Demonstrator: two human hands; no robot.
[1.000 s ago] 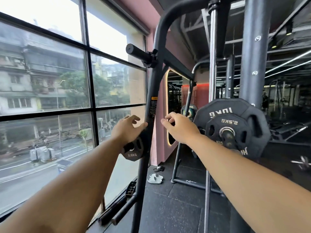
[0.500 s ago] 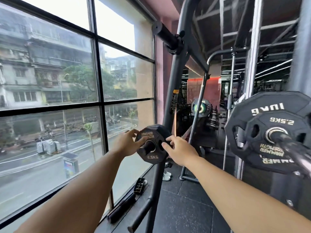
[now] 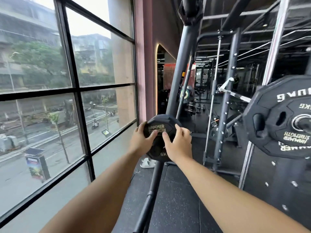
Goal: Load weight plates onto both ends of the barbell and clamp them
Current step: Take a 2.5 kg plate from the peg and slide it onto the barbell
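A small black weight plate (image 3: 159, 127) with gold lettering sits against the slanted black rack post (image 3: 182, 78) at centre. My left hand (image 3: 140, 140) grips its left edge with the thumb across its face. My right hand (image 3: 179, 143) grips its right edge, thumb on the face too. At the right edge the barbell end (image 3: 303, 121) carries a large black plate (image 3: 262, 105) with a smaller plate (image 3: 292, 132) in front of it. No clamp shows on that sleeve.
A tall window (image 3: 67, 98) runs along the left, with a low ledge below it. White slippers (image 3: 148, 163) lie on the black rubber floor (image 3: 176, 199) behind the post. Chrome guide rods (image 3: 272, 47) and perforated rack uprights (image 3: 225, 115) stand to the right.
Both hands have closed round the small plate, which at first hung low on the post and now sits between them, larger in view. The view has swung left, pushing the loaded barbell end rightward.
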